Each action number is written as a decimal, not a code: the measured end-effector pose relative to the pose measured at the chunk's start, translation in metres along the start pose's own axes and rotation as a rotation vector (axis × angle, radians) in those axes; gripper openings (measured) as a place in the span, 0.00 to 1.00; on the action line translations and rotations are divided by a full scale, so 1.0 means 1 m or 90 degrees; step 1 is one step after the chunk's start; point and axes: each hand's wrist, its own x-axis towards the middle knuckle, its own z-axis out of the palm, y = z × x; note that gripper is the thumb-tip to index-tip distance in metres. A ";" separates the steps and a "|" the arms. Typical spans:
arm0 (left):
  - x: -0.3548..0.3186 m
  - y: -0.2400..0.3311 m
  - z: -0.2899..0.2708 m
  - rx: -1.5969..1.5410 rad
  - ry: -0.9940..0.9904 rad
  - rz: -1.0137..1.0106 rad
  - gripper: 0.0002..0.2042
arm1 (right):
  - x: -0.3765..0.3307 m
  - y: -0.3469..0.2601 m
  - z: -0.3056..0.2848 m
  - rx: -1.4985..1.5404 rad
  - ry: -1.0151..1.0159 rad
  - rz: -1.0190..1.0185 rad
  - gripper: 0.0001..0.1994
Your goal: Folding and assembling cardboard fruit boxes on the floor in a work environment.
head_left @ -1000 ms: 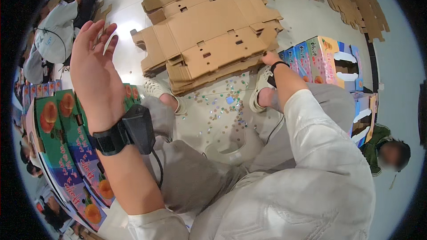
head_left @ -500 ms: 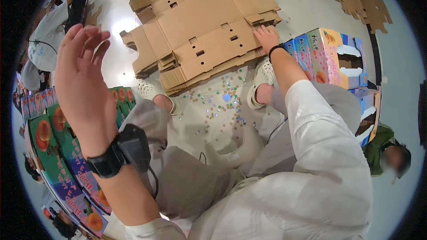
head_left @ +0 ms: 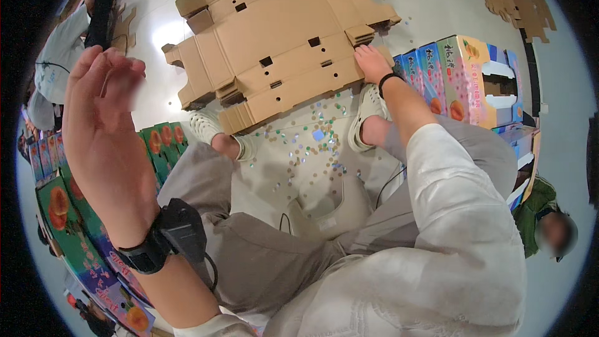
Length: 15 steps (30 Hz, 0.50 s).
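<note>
A large brown cardboard box blank (head_left: 274,28), creased and slotted, lies in front of my feet. Its side flaps are partly folded, with more folded layers visible at the near left corner. My right hand (head_left: 374,64) is at the blank's near right corner, fingers bent over the edge and gripping it. The fingertips are partly hidden against the cardboard. Raised at the left, clear of the blank, my left hand (head_left: 106,131) holds nothing; its fingers are loosely curled and apart, one smeared by motion. A black strap with a small device (head_left: 165,237) circles my left wrist.
Green printed cartons (head_left: 75,231) stand at my left, blue and pink ones (head_left: 458,81) at my right. Small round confetti (head_left: 318,135) is scattered between my shoes. Other people, one in a white top (head_left: 56,75) and one in green (head_left: 536,212), are nearby. More cardboard (head_left: 518,0) lies far right.
My left hand has shifted a little left and down. My right hand has slid slightly nearer along the blank's right end. The blank's near panel has shifted, its slots now showing wider.
</note>
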 end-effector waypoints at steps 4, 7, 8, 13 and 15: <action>-0.003 -0.006 0.000 0.037 -0.027 0.018 0.18 | 0.008 0.002 0.026 0.065 -0.067 0.045 0.37; 0.000 -0.014 0.002 0.158 -0.085 0.097 0.18 | 0.012 0.002 0.039 0.100 0.008 0.090 0.10; 0.003 -0.016 0.006 0.150 -0.070 0.105 0.18 | 0.015 -0.003 0.039 0.046 -0.001 0.117 0.09; 0.028 -0.027 0.041 0.091 0.115 0.004 0.11 | 0.052 -0.039 -0.013 -0.227 -0.211 0.095 0.15; 0.029 -0.029 0.048 0.027 0.132 0.061 0.09 | 0.074 -0.052 -0.057 -0.218 -0.190 0.011 0.22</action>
